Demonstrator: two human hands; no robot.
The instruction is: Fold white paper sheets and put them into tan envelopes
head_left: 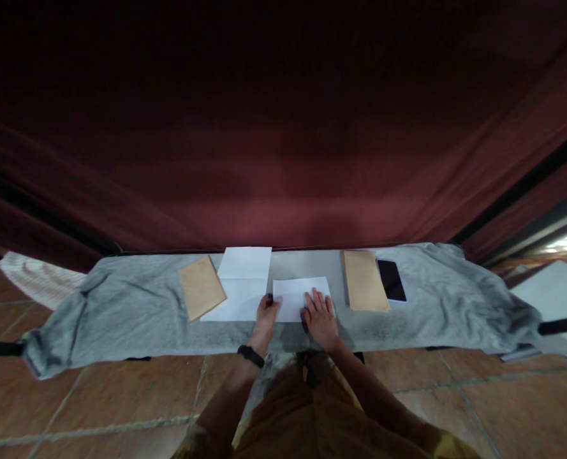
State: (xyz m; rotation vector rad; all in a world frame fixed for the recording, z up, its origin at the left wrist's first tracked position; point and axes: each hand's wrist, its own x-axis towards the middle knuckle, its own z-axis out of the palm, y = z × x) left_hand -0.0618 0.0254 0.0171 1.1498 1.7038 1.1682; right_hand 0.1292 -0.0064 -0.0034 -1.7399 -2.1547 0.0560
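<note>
A folded white sheet of paper [296, 293] lies on the grey cloth-covered table [130, 312] in front of me. My right hand [319, 312] rests flat on its lower right part, fingers stretched out. My left hand [266, 312] is at the sheet's left edge, fingertips curled onto the paper. A black band is on my left wrist. A larger white sheet [240, 280] with a crease across it lies just to the left.
A brown envelope [201, 287] lies left of the larger sheet. A stack of brown envelopes [363, 280] and a black phone [391, 279] lie to the right. A dark red curtain [283, 146] hangs behind the table. Tiled floor [96, 395] is below.
</note>
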